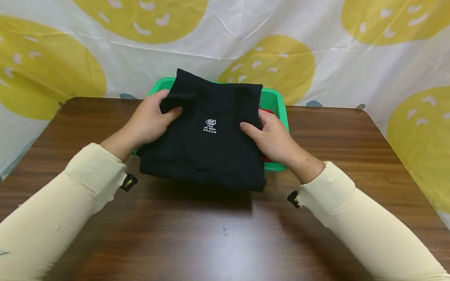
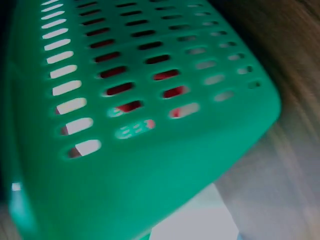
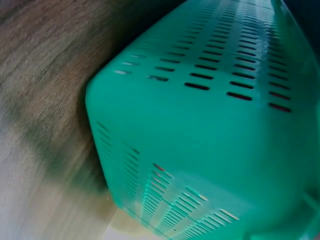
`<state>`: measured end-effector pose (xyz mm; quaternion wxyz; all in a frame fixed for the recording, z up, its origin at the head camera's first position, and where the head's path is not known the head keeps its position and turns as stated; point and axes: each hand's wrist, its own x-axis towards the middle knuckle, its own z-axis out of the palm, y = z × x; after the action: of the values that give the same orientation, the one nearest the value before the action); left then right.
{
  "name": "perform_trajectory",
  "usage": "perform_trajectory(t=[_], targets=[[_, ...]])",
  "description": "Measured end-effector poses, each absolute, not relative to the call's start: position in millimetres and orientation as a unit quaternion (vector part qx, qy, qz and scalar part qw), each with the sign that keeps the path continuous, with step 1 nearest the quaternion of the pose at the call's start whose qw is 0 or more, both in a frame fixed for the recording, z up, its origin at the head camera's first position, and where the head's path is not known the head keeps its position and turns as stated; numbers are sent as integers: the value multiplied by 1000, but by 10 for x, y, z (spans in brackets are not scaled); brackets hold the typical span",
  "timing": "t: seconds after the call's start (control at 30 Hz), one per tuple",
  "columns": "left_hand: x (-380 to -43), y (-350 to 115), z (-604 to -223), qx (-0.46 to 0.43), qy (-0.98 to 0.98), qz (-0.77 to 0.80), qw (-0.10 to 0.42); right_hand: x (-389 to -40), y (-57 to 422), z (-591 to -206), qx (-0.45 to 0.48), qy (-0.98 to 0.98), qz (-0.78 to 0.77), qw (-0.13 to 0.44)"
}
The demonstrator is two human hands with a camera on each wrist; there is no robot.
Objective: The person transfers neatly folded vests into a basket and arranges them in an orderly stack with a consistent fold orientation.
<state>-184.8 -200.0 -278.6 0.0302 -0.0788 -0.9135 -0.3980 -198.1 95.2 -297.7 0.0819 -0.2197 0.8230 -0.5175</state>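
Observation:
Both hands hold up a folded black shirt (image 1: 205, 152) with a small white print near its middle. My left hand (image 1: 150, 117) grips its left side, thumb on the front face and fingers behind. On the opposite side my right hand (image 1: 272, 136) pinches the edge in the same way. Behind and below the shirt stands a green plastic basket (image 1: 280, 111), largely covered by it in the head view. Something red (image 1: 268, 112) shows inside the basket, past the shirt's right edge. Both wrist views look at slotted walls of the basket (image 2: 150, 165), (image 3: 200, 125), with neither hand showing there.
The basket stands on a brown wooden table (image 1: 220, 245), near its back edge. Behind the table hangs a white cloth (image 1: 198, 59) with large yellow shapes. Cream sleeves (image 1: 91, 176) cover both forearms, with a small black strap (image 1: 129, 182) at the left cuff.

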Motion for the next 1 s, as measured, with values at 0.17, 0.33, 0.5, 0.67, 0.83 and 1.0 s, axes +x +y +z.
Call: perform_trajectory(t=[0.17,0.33,0.5,0.67,0.83,1.0], targets=[[-1860,-2019,-2876,-84,-919,-385,19,-1980,959,-2988,-215,832,-505,84],[-1882,-2018,-2897,-91,-925,-368,-6,-1981,977,-2985,-209,846,-483,90],[-1921,-2006,-2887,-96,-927,-357,-61,-2011,983,-2964,-214,867,-438,105],[-1946,-1995,-2900,-85,-932,-333,-118,-2046,950,-2975,-241,897,-360,83],[-1964,-2015,-2922,-78,-931,-331,-134,-2067,889,-3028,-255,897,-355,69],[-1984,-2041,-2956,-83,-923,-360,-112,-2081,861,-3084,-245,889,-383,49]])
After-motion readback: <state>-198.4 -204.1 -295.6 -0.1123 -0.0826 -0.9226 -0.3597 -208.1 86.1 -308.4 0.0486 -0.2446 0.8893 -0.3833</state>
